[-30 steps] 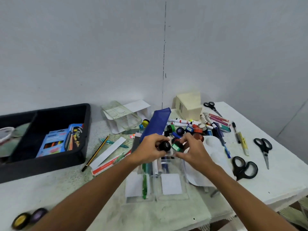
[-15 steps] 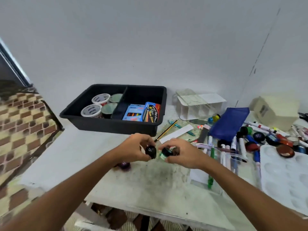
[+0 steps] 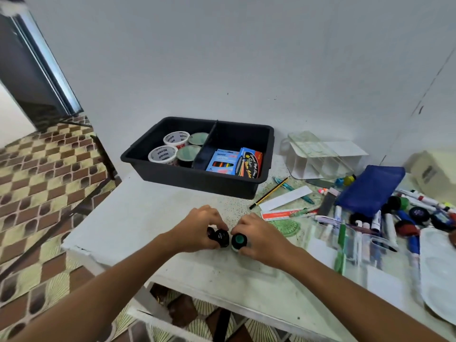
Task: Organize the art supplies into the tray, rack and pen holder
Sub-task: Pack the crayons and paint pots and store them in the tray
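My left hand (image 3: 197, 225) grips a black-capped paint pot (image 3: 221, 236) low over the table's left part. Beside it my right hand (image 3: 259, 235) grips a green-capped paint pot (image 3: 238, 240); the two pots nearly touch. Behind them stands the black tray (image 3: 267, 137), with several tape rolls (image 3: 162, 153) in its left compartment and crayon boxes (image 3: 223, 161) in the right. A clear rack (image 3: 318, 156) lies behind right. A clear pen holder (image 3: 355, 243) with markers lies on its side at the right.
A blue pouch (image 3: 370, 188), loose markers, paint pots, a pencil (image 3: 269, 193), rulers and a white palette (image 3: 436, 272) crowd the right side. A cream box (image 3: 431, 171) stands at far right. The table's left edge (image 3: 74, 245) drops to a tiled floor.
Both hands carried the two pots leftward from the pile and lowered them toward the table in front of the tray; the view turned left with them.
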Action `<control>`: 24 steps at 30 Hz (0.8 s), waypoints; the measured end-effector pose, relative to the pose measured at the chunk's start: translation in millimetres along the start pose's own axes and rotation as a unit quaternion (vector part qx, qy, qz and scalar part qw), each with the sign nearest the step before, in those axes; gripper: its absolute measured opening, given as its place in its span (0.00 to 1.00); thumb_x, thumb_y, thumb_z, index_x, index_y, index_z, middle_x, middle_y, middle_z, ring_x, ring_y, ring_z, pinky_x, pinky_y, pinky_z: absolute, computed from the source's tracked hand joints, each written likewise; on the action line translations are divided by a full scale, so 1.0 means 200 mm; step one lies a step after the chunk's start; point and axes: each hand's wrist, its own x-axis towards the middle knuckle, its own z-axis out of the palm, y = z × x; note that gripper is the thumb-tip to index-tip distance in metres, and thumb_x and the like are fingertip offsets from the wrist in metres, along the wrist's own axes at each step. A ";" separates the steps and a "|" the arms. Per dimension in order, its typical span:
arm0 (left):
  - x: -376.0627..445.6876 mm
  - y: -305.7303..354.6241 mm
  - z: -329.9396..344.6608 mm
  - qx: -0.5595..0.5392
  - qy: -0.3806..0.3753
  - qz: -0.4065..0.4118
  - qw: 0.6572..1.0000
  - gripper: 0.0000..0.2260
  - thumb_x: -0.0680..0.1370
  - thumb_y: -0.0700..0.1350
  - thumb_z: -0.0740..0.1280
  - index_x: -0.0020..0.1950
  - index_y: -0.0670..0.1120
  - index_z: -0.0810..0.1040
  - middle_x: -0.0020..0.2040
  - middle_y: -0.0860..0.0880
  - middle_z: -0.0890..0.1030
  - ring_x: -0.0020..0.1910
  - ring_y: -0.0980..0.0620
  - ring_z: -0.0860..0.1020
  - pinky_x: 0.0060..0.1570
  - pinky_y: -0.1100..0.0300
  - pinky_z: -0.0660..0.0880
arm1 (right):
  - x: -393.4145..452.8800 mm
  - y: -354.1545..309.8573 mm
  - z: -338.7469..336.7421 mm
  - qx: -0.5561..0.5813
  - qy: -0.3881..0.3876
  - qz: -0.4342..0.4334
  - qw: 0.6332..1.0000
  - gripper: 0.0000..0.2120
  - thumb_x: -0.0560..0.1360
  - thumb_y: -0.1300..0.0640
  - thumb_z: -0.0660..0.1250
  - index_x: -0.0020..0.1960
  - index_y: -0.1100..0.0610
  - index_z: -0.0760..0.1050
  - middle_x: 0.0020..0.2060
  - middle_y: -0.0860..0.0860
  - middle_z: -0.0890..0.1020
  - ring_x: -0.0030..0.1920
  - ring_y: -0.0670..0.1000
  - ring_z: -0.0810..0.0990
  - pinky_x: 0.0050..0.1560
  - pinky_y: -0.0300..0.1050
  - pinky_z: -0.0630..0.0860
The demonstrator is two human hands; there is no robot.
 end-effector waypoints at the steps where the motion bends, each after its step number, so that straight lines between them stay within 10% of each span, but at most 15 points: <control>1: 0.00 -0.01 0.01 0.009 0.000 0.000 1.000 0.15 0.67 0.53 0.74 0.52 0.51 0.83 0.46 0.53 0.79 0.45 0.58 0.68 0.45 0.56 0.69 | 0.00 0.00 0.01 -0.004 0.003 -0.003 1.000 0.18 0.73 0.55 0.68 0.62 0.54 0.75 0.55 0.52 0.74 0.58 0.51 0.68 0.53 0.44 0.67; 24: 0.01 -0.01 0.02 0.083 0.001 0.102 0.991 0.12 0.67 0.48 0.77 0.49 0.48 0.84 0.41 0.51 0.79 0.40 0.53 0.74 0.36 0.64 0.68 | -0.01 0.01 -0.01 -0.019 0.019 -0.008 1.000 0.13 0.75 0.50 0.66 0.56 0.55 0.77 0.51 0.52 0.77 0.53 0.52 0.73 0.46 0.45 0.69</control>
